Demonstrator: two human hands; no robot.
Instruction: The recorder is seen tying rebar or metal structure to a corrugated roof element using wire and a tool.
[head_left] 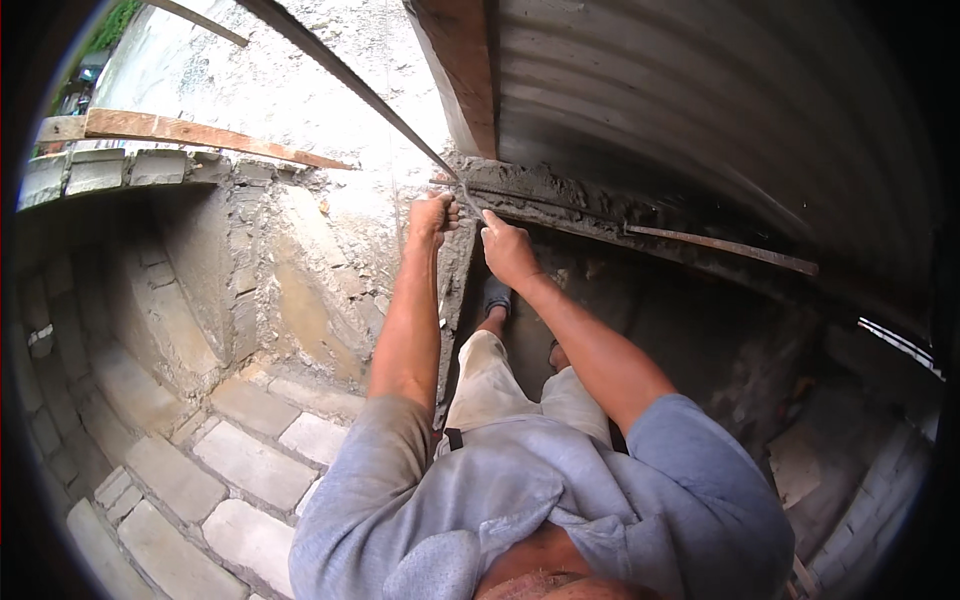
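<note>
Both of my arms reach forward to a rough mortar corner. My left hand (432,217) is closed in a fist beside the top of the wall edge; whatever is in its fingers is hidden. Just to its right, my right hand (510,252) is closed with the index finger and thumb toward a thin grey strip (470,202), which runs up from the fingertips. Above the hands, a long dark metal rod (390,113) slants down from the upper left and ends near that strip. A mortar-covered ledge (560,197) extends right from the corner.
A wooden post (465,80) and a corrugated metal sheet (690,110) stand ahead and right. A timber (200,130) lies near the blocks at left. A block wall (250,460) fills the lower left. A wooden strip (725,248) lies along the ledge; below it is dark.
</note>
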